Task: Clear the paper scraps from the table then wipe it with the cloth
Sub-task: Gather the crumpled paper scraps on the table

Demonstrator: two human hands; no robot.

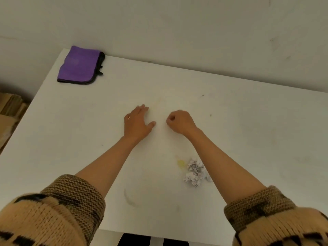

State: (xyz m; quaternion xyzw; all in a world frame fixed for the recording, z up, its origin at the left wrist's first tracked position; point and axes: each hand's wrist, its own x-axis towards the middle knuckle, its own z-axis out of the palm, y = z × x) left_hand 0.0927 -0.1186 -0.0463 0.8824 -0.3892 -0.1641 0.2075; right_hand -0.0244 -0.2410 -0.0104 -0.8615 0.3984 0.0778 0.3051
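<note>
Pale, scuffed wall (177, 23) backs a white bench (230, 121) whose top carries faint marks and specks. The left hand (137, 122) lies palm down on the bench near its middle, fingers straight and close together, thumb spread out toward the other hand. Just beside it, apart by a narrow strip of bare surface, the right hand (180, 121) is curled into a loose fist with the knuckles up; whether anything sits inside the fist cannot be told.

A crumpled paper scrap (195, 172) rests on the bench behind the right hand, close against the inner side of the right forearm and nearer the person. A small yellow smear (181, 163) lies just beside the scrap, on the side toward the left arm.

The purple cloth (79, 66), folded and edged in black, sits well beyond the left hand and out to its left, at the far corner of the bench by the wall. Both forearms are bare, with knitted tan-and-brown sleeves (67, 201) pushed up. Brown cardboard (8, 118) shows past the bench's left edge.
</note>
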